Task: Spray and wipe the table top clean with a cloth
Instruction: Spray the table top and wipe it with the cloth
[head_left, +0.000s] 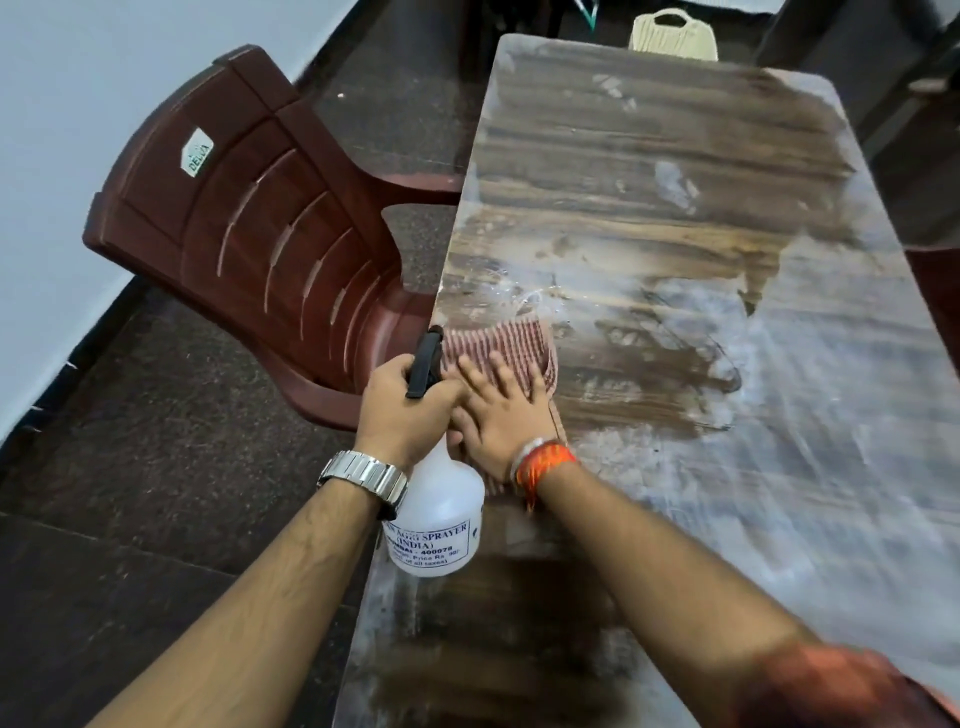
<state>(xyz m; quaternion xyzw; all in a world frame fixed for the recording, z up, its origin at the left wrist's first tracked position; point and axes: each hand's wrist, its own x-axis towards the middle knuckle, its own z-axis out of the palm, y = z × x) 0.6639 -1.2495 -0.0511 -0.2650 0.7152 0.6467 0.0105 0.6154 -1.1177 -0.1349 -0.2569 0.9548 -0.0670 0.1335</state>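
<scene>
The spray bottle (439, 525) is gripped by the left hand (410, 410), fingers closed round its neck and black trigger head (425, 364), just over the near left edge of the table (675, 156). The right hand (501, 415) is pressed open and flat on the red striped cloth (519, 348), which lies on the wood directly ahead of the fingertips and touches the left hand's knuckles. Wet streaks and pale residue are spread beyond and to the right of the right hand.

Several slips are judged possible. With the hands crowded together, the trigger could be squeezed onto the cloth or the right hand rather than the bare wood. The bottle, held at the edge, could be knocked against it. A wipe drawn toward the left hand could carry the cloth off the edge, toward the brown plastic chair (249, 218) beside it. Residue may simply be smeared if the cloth is already soaked.
</scene>
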